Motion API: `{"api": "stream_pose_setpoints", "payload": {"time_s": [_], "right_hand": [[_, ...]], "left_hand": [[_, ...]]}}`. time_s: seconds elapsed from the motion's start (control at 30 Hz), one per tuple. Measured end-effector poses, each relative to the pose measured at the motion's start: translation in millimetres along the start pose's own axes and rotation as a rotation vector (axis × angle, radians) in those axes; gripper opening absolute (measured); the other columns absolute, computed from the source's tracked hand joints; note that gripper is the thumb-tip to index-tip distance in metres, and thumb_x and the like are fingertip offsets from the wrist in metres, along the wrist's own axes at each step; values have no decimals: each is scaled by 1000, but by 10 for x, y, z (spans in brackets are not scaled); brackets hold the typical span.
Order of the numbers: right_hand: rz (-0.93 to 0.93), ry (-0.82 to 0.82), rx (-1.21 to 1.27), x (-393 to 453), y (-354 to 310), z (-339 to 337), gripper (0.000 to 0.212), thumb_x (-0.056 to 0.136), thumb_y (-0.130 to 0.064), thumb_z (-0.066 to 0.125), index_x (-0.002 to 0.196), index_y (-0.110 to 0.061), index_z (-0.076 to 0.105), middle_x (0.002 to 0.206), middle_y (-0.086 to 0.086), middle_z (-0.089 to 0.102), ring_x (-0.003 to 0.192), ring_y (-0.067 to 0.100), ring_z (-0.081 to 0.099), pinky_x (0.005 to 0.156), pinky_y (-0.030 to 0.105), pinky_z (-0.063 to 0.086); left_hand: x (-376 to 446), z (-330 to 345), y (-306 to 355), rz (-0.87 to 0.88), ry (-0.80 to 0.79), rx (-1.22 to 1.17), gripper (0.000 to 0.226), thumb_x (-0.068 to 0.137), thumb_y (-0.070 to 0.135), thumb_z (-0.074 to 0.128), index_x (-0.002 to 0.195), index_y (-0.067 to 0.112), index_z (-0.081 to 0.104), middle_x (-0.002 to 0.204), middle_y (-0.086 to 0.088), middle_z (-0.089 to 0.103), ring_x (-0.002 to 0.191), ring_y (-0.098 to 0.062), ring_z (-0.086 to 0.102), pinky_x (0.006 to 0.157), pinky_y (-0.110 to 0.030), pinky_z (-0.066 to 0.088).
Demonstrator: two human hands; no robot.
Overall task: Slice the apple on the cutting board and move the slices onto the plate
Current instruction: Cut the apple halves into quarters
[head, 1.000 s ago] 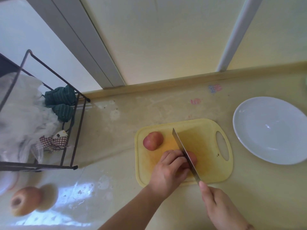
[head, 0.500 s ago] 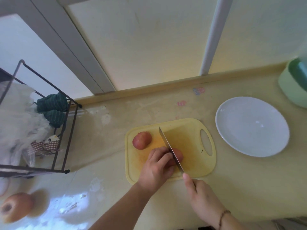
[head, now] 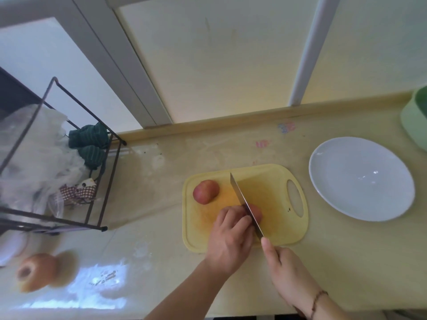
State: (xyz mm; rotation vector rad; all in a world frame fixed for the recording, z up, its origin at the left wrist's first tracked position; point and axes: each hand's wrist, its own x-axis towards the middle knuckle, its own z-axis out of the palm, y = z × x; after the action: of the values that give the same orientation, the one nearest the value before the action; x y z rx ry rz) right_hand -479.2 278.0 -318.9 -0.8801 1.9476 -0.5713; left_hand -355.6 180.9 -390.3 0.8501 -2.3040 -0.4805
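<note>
A pale yellow worktop (head: 346, 262) runs along a cream wall crossed by white frames, with glare on its glossy left part. A yellow cutting board (head: 272, 183) lies near the middle, and a white plate (head: 360, 179) sits apart to its right. One apple half (head: 205, 191) rests on the board's far left. The left hand (head: 231, 236) curls over the other apple piece (head: 256, 212), holding it down, while the right hand (head: 286, 271) grips the knife (head: 245, 202), its blade across that piece. A black wire rack (head: 97, 179) with bags and a green cloth (head: 90, 144) stands at left; a pale green container (head: 416, 121) shows at the right edge.
</note>
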Motion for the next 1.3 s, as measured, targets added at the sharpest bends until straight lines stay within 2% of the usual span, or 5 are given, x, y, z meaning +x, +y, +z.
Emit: {"api": "stream_pose_setpoints", "payload": {"time_s": [0.53,0.83,0.97,1.13,1.3], "right_hand": [[28,4,-27,-4,22,39,58,86,-66,23,60,-16,38,43,-1,39,30,7,34,35,17,25],[49,-11,22,-1,41,54,60,77,-74,22,60,-18,37,47,-2,34,30,8,26,30,16,19],[47,2,11,15,54,53,64,75,-75,20,59,-16,39,40,-4,36,27,6,29,30,12,17],[50,23,10,19,54,74,61,80,-70,22,58,-16,39,38,-3,35,27,7,30,31,12,19],[33,84,-11,45,26,104,59,93,-54,28,55,-13,46,43,-1,52,44,5,48,49,20,36]], "left_hand": [[-61,-184,-75,-186,100,-62,7,77,21,67,72,16,67,79,9,64,80,-18,58,77,-34,43],[-430,-710,-748,-504,41,229,24,80,29,46,61,25,33,58,16,34,66,-19,43,71,-38,40],[-456,-698,-740,-495,48,263,26,87,35,53,65,21,51,68,14,50,71,-21,47,70,-36,38],[-152,-414,-366,-251,-86,-36,35,84,26,61,119,19,63,115,-1,65,106,-19,54,96,-28,41],[157,-61,-194,-262,-244,-63,52,70,28,80,117,13,63,116,-1,67,105,-23,59,95,-24,41]]}}
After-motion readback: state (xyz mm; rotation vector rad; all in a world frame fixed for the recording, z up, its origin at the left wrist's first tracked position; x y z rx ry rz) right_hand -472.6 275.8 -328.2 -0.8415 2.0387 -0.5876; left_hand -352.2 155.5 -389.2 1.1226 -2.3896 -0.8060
